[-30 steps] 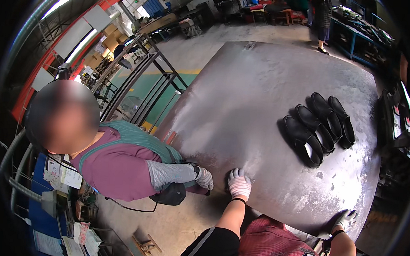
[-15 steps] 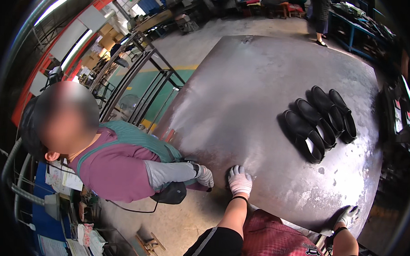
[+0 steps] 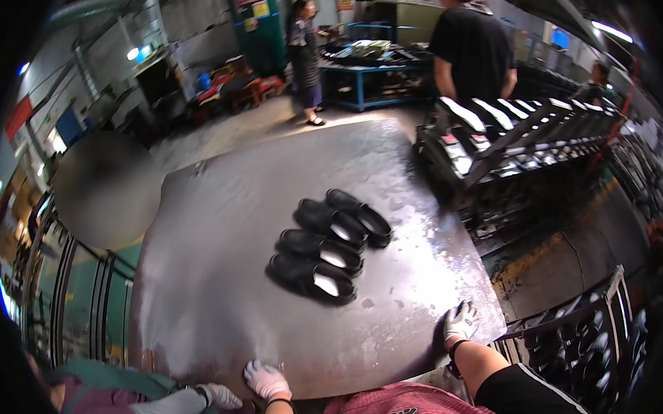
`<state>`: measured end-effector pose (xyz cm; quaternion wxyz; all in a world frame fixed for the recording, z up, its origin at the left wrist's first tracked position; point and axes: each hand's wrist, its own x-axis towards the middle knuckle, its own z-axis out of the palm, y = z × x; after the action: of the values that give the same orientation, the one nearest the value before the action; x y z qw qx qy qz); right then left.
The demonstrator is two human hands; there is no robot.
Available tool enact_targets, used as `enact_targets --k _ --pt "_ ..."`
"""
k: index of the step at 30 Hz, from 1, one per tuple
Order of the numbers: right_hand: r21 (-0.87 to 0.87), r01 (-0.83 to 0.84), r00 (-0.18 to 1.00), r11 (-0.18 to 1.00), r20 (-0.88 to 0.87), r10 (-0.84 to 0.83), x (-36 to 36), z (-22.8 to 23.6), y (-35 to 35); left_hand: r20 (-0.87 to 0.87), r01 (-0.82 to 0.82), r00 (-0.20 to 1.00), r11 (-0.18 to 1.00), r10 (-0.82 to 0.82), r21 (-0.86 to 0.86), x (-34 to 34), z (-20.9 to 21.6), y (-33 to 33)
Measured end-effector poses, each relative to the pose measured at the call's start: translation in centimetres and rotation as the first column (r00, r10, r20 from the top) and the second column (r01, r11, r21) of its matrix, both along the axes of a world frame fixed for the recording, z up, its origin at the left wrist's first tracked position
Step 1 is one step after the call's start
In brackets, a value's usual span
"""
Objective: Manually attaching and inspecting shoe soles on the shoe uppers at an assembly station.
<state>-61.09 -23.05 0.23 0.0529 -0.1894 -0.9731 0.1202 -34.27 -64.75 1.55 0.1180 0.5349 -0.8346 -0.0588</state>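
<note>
My left hand (image 3: 267,380), in a white glove with coloured stripes, lies on the near edge of a wide metal table (image 3: 216,298). Its fingers are stretched out and nothing is in it. Toward the table's right corner, my right hand (image 3: 461,321), gloved in white and grey, rests on the metal with fingers apart, also holding nothing. Several black slip-on shoes (image 3: 319,247) with pale insides stand side by side near the middle of the table, beyond the reach of both hands and untouched.
Just left of my left hand is a co-worker's gloved hand (image 3: 221,396). A rack (image 3: 527,141) holding pale sole-shaped pieces stands beyond the table's right side. Another rack (image 3: 570,343) of dark shoes is at lower right. Two people stand behind the table, near a blue workbench (image 3: 362,94).
My view has swung to the right, so the shoes and both hands appear farther left. Both hands stay on the table edge. The co-worker now shows only at the lower left.
</note>
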Motion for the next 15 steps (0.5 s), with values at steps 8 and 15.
enact_targets --k 8,15 --pt "-0.078 0.002 1.000 0.997 -0.004 -0.003 0.1 0.7 -0.4 0.105 0.161 0.985 0.954 -0.139 -0.251 1.5 -1.5 -0.8" --pt "-0.054 -0.012 0.997 0.998 -0.078 0.007 -0.2 0.1 -0.3 0.252 0.408 0.904 0.871 -0.344 -0.273 -2.6 0.1 -1.1"
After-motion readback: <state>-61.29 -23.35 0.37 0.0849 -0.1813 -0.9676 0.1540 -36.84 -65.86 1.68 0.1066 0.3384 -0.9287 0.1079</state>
